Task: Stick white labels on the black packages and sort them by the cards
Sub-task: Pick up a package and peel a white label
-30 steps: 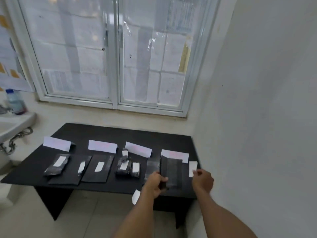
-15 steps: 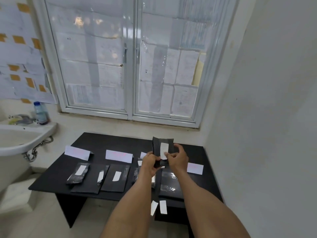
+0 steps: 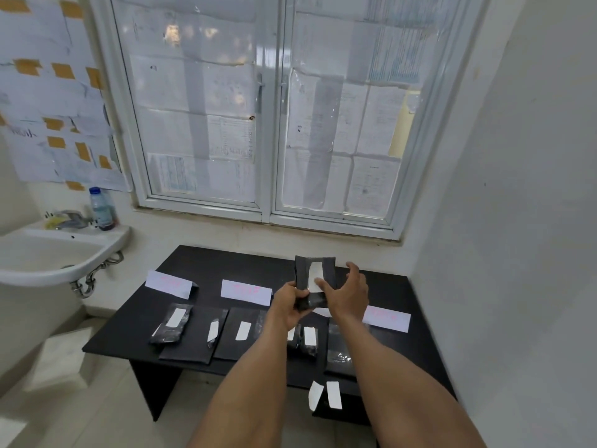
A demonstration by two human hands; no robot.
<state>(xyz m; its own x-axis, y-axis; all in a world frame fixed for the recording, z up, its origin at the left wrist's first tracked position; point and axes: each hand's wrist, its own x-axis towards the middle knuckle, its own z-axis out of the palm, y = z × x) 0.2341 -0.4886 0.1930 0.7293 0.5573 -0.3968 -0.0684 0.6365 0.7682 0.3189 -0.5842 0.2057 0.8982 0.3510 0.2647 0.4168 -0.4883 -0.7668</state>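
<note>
Black, flat plastic package [image 3: 302, 270] is up off the black tabletop [image 3: 206, 266] now, where a second ago it lay flat at the right end, by the last white folded card [image 3: 386, 318]. A white rectangular label [image 3: 316, 274] now sits on its face. The left hand [image 3: 292, 302] is clamped round the bottom end. The right hand [image 3: 347, 292] has its fingers loosely spread, thumb pressing the label's lower part. I'd judge the sticking nearly done, with smoothing and sorting left. The package is held in the air above the tabletop, upright, long axis roughly vertical, labelled face towards the person, the label running lengthwise along it.
</note>
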